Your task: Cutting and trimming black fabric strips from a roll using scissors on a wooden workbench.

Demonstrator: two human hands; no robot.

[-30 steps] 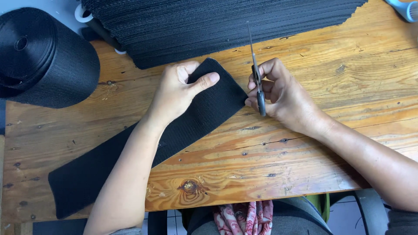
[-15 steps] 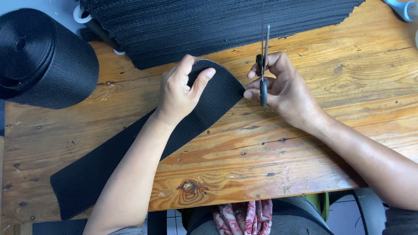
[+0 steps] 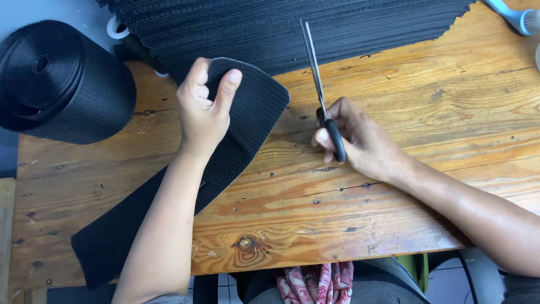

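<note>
A wide black webbing strip runs diagonally across the wooden table from the lower left to the upper middle. My left hand grips its upper end, lifting and curling the edge. My right hand holds black-handled scissors to the right of the strip, blades closed and pointing away from me, clear of the webbing.
A large roll of black webbing stands at the far left. A big stack of cut black webbing pieces lies along the back edge. A light blue tool sits at the top right corner.
My left hand has slid the strip end up and to the left and curled it. My right hand has moved the scissors away from the strip, blades now closed.
</note>
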